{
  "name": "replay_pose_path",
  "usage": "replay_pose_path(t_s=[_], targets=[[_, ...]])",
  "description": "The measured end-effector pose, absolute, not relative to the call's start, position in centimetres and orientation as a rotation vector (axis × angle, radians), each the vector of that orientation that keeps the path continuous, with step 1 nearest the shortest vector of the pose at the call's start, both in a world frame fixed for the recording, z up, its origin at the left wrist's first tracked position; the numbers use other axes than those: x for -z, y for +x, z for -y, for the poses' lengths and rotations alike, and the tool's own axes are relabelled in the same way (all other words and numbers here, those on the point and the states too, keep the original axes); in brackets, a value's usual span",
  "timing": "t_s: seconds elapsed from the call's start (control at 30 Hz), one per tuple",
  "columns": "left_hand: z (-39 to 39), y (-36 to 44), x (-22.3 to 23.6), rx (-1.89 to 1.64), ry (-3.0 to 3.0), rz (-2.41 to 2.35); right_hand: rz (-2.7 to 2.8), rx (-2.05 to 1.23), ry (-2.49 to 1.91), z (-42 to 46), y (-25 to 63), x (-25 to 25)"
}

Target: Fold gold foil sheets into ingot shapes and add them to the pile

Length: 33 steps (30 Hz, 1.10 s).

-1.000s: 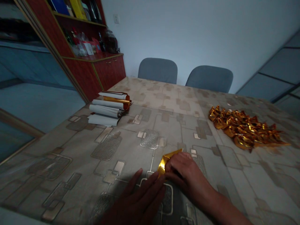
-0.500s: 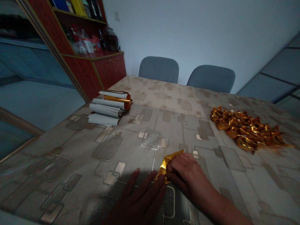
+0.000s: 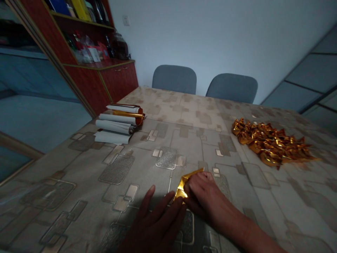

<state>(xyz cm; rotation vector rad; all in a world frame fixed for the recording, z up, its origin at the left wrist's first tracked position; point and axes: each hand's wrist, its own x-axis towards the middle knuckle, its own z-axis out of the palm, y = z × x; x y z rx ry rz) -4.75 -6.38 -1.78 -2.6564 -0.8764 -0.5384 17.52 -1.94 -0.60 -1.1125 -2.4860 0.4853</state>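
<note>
A partly folded piece of gold foil paper (image 3: 181, 188) lies on the table near its front edge, in the head view. My right hand (image 3: 206, 191) is closed over the paper's right side, knuckles up, and hides part of it. My left hand (image 3: 160, 221) lies flat with its fingers spread; its fingertips touch the paper's lower left end. The left palm is dark in shadow.
A patterned cloth covers the table (image 3: 147, 168). Rolled gold-and-white paper sheets (image 3: 116, 124) lie at the left. Several folded gold foil pieces (image 3: 273, 142) sit in a cluster at the right. Two grey chairs (image 3: 174, 79) stand at the far edge, near a red cabinet (image 3: 119, 79).
The view has shifted slightly, so the table items appear a little further left. Both hands stay on the gold foil paper in nearly the same pose.
</note>
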Motion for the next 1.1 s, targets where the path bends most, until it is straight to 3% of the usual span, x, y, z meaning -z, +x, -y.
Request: replay_pose_path(t_s=[0.33,0.53,0.83,1.1], targets=[[6.5,-4.9,2.5,0.56,-2.754,0.889,2.471,-0.686,-1.014,1.6,19.0,-0.8],[5.0,-5.2,1.1,0.347,-3.021,1.04,2.414,-0.812,-0.917,2.3,20.5,-1.2],[3.6,-4.7,-0.8,0.199,-3.138,1.123,2.622,-0.541,-1.049,3.3,20.2,-1.0],[4.4,-5.5,-0.2,0.351,-3.017,1.085,2.635,-0.44,-0.972,3.5,20.5,-0.4]])
